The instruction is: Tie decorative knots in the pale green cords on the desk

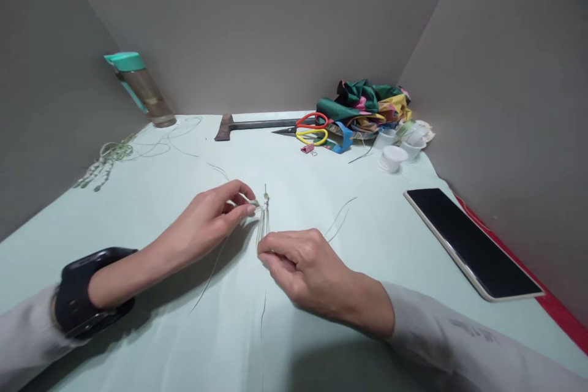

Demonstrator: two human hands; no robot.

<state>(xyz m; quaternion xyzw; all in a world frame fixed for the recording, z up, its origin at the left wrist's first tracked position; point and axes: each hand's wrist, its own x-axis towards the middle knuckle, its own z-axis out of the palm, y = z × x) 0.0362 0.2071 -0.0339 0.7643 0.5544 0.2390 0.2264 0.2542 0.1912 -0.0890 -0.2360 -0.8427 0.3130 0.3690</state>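
A small bundle of pale green and white cords, knotted near its top, stands out between my two hands at the middle of the table. My left hand pinches a cord just left of the knot, thumb and forefinger together. Lower down, my right hand grips the hanging strands of the same bundle in a closed pinch. Loose thin cord ends trail left, right and toward me from the hands. The tips inside my right fingers are hidden.
At the back lie a hammer-like tool, scissors, a pink binder clip and bunched cloth. White tubs stand right of them, with a tablet nearer. Left are a bottle and knotted cords.
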